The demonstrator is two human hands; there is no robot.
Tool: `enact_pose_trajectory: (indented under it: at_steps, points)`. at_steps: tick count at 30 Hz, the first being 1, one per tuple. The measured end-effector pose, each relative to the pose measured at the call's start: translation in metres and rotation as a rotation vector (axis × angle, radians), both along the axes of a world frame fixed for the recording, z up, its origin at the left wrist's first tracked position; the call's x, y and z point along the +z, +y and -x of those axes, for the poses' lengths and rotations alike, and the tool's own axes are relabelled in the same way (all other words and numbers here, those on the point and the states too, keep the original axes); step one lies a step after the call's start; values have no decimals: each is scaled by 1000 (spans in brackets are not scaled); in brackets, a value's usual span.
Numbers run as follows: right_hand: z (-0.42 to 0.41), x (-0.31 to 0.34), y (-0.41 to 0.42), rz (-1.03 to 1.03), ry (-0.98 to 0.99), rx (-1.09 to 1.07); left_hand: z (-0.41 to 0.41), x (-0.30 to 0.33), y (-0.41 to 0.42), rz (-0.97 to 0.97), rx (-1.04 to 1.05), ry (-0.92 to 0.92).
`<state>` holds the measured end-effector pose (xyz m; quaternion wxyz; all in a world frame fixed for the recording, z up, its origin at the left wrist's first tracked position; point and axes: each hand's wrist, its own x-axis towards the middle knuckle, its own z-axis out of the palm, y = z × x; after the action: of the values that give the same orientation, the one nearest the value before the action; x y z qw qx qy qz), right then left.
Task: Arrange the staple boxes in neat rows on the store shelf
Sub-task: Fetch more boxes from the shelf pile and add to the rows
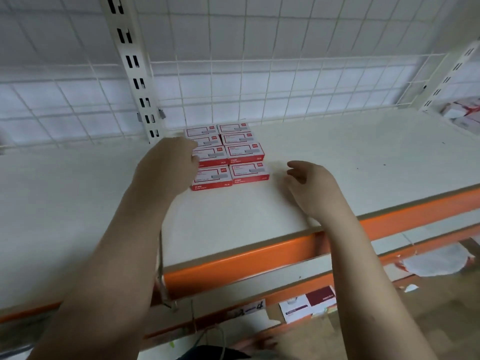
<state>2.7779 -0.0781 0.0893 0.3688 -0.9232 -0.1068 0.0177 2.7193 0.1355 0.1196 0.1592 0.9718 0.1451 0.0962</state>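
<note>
Several red and white staple boxes (228, 154) lie flat on the white shelf (337, 162) in two columns running back toward the wire grid. My left hand (168, 165) is at the left side of the block, its fingers curled against the boxes of the left column; what they grip is hidden. My right hand (309, 185) hovers just right of the nearest right-column box (249, 173), fingers loosely bent, holding nothing and not touching the boxes.
A slotted upright post (135, 68) stands behind the boxes at the left. A wire grid (259, 87) backs the shelf. The shelf's orange front edge (241, 258) runs below my arms. More packaged goods (459, 113) sit far right; a box (309, 302) lies on the lower level.
</note>
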Motion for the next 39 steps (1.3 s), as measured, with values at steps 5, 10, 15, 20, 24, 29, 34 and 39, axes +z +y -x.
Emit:
enact_pose_trajectory:
  at_steps: [5, 10, 15, 20, 24, 29, 34, 39]
  points:
    - [18, 2, -27, 74, -6, -134, -12, 7, -26, 8, -164, -12]
    - [30, 9, -66, 201, 6, -246, -28, 5, -60, 27, -300, -27]
    - [37, 10, -117, 235, 13, -352, -42, 8, -112, 64, -412, 22]
    - [34, 10, -186, 243, 3, -401, -59, 9, -182, 85, -470, 37]
    - [20, 5, -264, 250, 3, -423, -75, 7, -255, 97, -485, 4]
    - [0, 8, -369, 262, 9, -421, -94, 4, -352, 134, -436, -19]
    - [-24, 13, -448, 244, 37, -393, -116, 8, -434, 158, -391, -14]
    - [-53, 11, -506, 210, 37, -388, -151, 13, -494, 141, -414, -16]
